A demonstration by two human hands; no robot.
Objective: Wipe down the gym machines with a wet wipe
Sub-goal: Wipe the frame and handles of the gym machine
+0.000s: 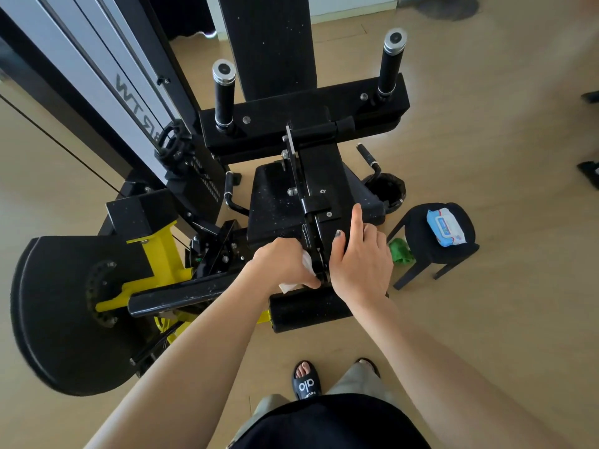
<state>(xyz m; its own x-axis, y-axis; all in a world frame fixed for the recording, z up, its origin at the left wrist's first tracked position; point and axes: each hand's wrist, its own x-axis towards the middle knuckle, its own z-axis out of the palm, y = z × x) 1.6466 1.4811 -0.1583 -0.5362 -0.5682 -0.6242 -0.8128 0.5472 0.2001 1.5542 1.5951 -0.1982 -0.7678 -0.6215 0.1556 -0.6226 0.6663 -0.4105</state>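
1. My left hand [285, 264] pinches the wet wipe [307, 261] against the machine's black metal bar [312, 228], by the seat [275, 202]
2. My right hand [358, 254] rests on the bar, fingers loose, holding nothing
3. The wipe is limp, light and slippery; I judge bunching it in my fingertips works best

This is a small gym room, likely in a home. A black and yellow machine [291, 196] with a padded seat, foam rollers [223, 92] and a cable column [107, 76] stands on a pale wood floor [486, 92], beside a plastic stool [434, 241] carrying a wipes pack [445, 226].
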